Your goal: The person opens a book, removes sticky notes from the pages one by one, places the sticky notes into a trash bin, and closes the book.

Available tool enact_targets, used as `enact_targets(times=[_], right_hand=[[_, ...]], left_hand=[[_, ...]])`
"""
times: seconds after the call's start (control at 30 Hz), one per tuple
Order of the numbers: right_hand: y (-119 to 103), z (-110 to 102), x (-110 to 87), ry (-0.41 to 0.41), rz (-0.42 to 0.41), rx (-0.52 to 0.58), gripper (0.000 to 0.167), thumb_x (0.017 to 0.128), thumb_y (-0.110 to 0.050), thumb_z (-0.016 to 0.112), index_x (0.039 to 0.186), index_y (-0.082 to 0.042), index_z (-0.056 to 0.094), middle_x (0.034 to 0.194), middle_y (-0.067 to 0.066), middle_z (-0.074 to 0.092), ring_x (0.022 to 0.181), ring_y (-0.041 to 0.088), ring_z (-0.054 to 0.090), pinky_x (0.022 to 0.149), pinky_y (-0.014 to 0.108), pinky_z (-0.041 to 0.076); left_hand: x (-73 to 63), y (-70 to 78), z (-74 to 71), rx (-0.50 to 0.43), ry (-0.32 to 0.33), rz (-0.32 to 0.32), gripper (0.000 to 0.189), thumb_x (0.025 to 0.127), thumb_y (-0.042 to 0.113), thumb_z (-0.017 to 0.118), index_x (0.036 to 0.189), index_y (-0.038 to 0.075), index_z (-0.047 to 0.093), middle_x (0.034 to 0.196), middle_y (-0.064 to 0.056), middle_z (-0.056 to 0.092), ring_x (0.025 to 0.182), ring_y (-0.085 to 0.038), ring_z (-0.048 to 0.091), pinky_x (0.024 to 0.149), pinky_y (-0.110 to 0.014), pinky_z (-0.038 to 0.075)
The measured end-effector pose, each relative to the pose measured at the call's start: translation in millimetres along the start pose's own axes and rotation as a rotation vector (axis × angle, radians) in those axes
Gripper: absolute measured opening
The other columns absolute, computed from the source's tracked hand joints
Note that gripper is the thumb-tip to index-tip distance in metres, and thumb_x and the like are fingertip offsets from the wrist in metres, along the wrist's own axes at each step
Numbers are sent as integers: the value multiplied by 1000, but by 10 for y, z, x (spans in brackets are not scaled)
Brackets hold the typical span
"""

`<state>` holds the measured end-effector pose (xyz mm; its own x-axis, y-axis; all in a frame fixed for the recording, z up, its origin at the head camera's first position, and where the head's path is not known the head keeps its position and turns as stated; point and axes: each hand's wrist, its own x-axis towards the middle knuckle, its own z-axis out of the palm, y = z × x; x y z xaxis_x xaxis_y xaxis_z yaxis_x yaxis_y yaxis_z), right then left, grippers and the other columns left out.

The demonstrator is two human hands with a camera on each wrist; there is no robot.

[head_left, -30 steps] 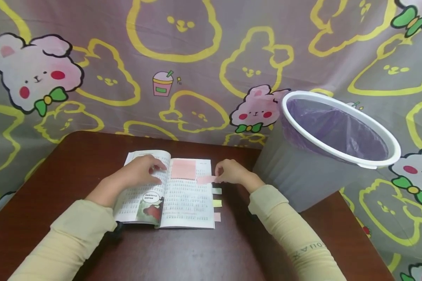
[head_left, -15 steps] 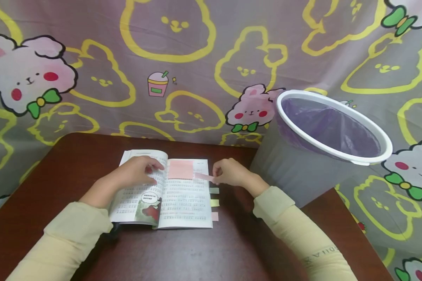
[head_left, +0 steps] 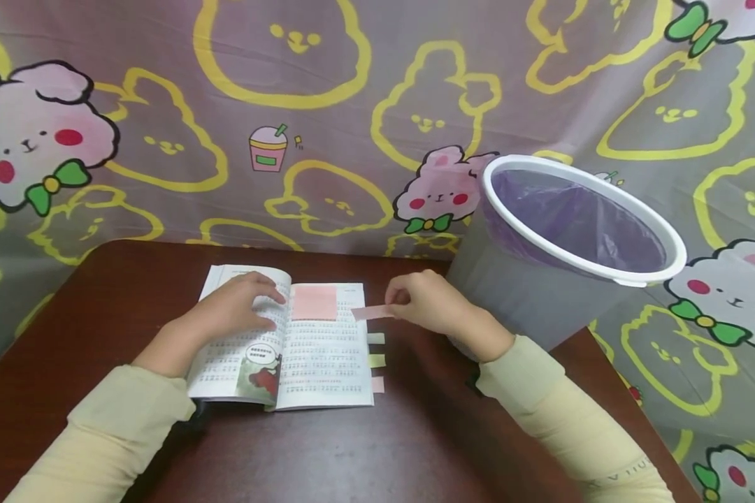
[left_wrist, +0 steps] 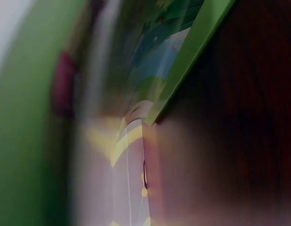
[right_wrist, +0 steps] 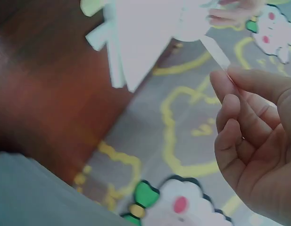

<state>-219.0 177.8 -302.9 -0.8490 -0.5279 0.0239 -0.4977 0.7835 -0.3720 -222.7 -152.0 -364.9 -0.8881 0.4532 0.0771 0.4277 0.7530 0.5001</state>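
An open book (head_left: 327,370) lies on the dark wooden table. My left hand (head_left: 229,311) rests on its left page, fingers spread and gently bent. Near the top of the right page sits a square pink sticky note (head_left: 315,302). Between thumb and forefinger, my right hand (head_left: 437,304) pinches a pink paper strip (head_left: 372,312), its free end over the page's right edge. The right wrist view shows that pinch close up, the strip (right_wrist: 215,52) looking washed out. Green, yellow and pink index tabs (head_left: 376,360) stick out below. The left wrist view is mostly blurred and hides the left hand.
A grey trash bin (head_left: 522,293) with a white rim and purple liner stands on the table at the right, close behind my right forearm. Behind the table (head_left: 277,461) hangs a cloth (head_left: 327,133) printed with cartoon rabbits and yellow outlines.
My right hand has moved right relative to the book, drawing the pink strip away from the square note. The left hand stays on the left page. The head view has shifted slightly right.
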Motion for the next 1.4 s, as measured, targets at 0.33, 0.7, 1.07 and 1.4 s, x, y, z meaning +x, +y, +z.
enact_targets(times=[0.33,0.7,1.07,1.4], right_hand=[[-208,-554,-430,234,-191,-48,9,88,-3,79,88,-10,72,72,-6,64,63,9,55,58,30,50],[-253,-1272,-937,600,-188,-211,14,81,-1,86,87,-11,77,72,-9,67,67,-1,54,62,13,42],[179,-1835,-1391,786,254,-212,16,94,-13,74,103,-1,80,74,-50,50,64,-20,49,60,8,31],[453,-1842,-1422,613,365,-299,21,96,-17,69,107,-2,79,74,-12,71,63,-15,41,57,15,31]], left_hand=[[-20,3,20,30,-27,-56,66,83,18,87,138,-6,59,146,-38,42,132,-56,42,108,-65,38],[-15,-29,34,40,-22,-86,68,83,24,87,135,-11,59,144,-38,44,131,-55,44,109,-64,37],[-39,-91,40,45,-38,-61,53,95,22,73,135,-10,59,144,-37,45,133,-54,43,109,-65,36],[-49,-97,43,23,-61,-46,53,97,21,71,137,-10,58,146,-37,44,134,-55,42,110,-65,35]])
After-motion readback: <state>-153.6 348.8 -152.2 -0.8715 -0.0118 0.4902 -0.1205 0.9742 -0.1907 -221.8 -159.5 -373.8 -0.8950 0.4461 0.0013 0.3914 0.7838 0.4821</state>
